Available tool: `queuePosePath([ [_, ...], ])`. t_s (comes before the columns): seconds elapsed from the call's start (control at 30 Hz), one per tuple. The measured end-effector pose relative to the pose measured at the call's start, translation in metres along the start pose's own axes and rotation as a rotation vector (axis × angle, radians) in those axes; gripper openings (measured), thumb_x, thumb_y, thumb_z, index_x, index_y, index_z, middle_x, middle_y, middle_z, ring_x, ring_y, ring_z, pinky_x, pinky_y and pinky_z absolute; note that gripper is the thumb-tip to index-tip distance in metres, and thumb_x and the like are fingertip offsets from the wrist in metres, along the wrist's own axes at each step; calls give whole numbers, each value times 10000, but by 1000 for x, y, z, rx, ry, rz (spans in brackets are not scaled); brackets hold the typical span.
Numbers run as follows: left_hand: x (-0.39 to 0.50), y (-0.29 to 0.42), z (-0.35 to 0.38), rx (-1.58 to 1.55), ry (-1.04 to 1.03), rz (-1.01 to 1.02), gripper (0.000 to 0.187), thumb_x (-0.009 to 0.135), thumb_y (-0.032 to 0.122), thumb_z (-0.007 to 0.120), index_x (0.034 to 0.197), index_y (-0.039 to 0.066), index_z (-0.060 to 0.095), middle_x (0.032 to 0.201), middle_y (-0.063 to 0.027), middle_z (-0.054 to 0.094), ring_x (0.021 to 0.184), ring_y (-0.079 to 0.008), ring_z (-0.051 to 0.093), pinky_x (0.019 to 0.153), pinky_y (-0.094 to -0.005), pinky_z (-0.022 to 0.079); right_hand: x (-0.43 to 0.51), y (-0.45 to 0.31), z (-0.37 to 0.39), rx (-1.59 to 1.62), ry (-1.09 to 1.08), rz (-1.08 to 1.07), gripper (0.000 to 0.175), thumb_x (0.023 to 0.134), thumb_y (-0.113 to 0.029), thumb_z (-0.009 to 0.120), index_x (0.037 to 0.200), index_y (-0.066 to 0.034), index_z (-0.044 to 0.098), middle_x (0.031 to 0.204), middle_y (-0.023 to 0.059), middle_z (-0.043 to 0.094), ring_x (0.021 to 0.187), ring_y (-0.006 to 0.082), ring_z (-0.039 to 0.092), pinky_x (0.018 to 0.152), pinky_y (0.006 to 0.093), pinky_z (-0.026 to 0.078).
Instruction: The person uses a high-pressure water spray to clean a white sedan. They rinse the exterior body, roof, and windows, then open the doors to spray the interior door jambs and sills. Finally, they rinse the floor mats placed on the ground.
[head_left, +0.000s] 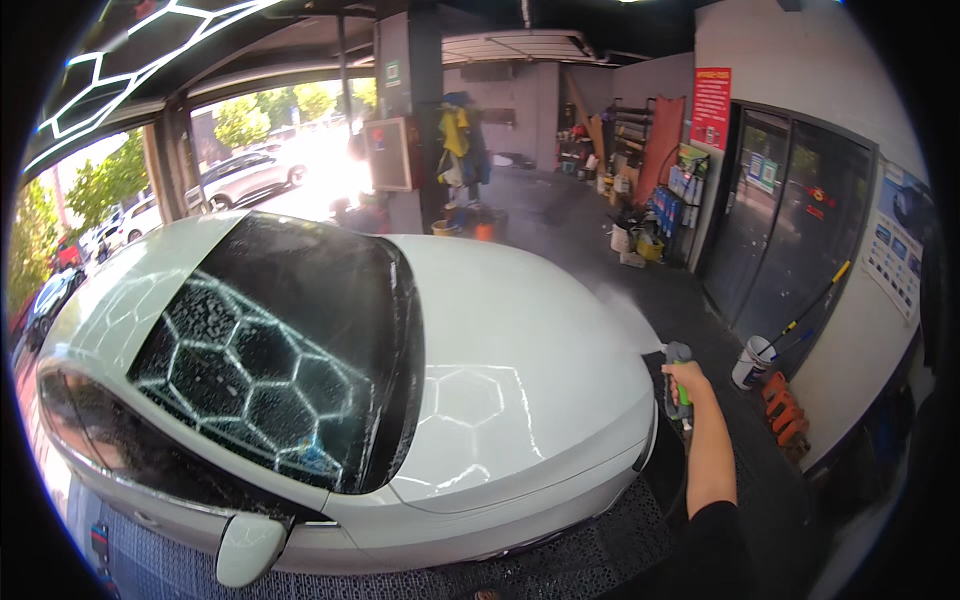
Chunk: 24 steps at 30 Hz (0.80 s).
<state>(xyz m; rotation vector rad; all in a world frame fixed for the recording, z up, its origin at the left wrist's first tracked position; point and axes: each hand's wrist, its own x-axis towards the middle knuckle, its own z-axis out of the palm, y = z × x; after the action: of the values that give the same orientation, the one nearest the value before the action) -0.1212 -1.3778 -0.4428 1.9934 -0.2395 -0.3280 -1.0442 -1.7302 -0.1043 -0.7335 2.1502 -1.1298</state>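
My right hand grips a dark and green spray gun beyond the front edge of a white car's hood. A fan of water mist leaves the nozzle and spreads over the front of the hood. A hose seems to run down from the gun's handle. Water beads cover part of the dark windshield, which mirrors hexagonal ceiling lights. The near side mirror sticks out at the lower left. My left hand is out of view.
A white bucket holding long-handled tools stands by the dark glass doors. Orange objects lie beside it along the wall. Black grid matting covers the floor near the car. Supply racks and a pillar stand farther back.
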Motion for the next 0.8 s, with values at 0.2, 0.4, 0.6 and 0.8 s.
queuePosePath([
  [0.2,32,-40,-28,-108,114,-105,487,1017,410,675,1029,-74,726,950,-145,736,795,-248,655,705,-433,563,-216,34,46,73,-442,66,320,984,-257,734,799,-79,544,554,9,495,448,139,528,475,413,546],
  [0.4,85,-72,-35,-91,244,-197,262,1052,226,608,940,-8,577,730,-98,606,523,-203,527,484,-380,447,-428,17,128,-53,-885,-90,498,1011,-248,732,1438,-70,548,667,-50,515,567,62,518,654,372,621],
  [0.6,78,-97,-76,-157,129,-116,307,1062,183,600,835,-16,544,661,-80,590,500,-194,550,505,-365,447,-562,-65,191,-277,-1094,-406,517,977,-360,777,1378,-73,624,767,-15,621,607,71,576,603,265,524],
  [0.8,47,-94,-136,-45,217,-28,347,1043,127,588,728,-16,612,603,-83,588,509,-213,571,529,-386,455,-636,-179,252,-282,-1117,-833,449,963,-410,757,1234,-60,675,677,-5,584,545,98,544,491,286,441],
])
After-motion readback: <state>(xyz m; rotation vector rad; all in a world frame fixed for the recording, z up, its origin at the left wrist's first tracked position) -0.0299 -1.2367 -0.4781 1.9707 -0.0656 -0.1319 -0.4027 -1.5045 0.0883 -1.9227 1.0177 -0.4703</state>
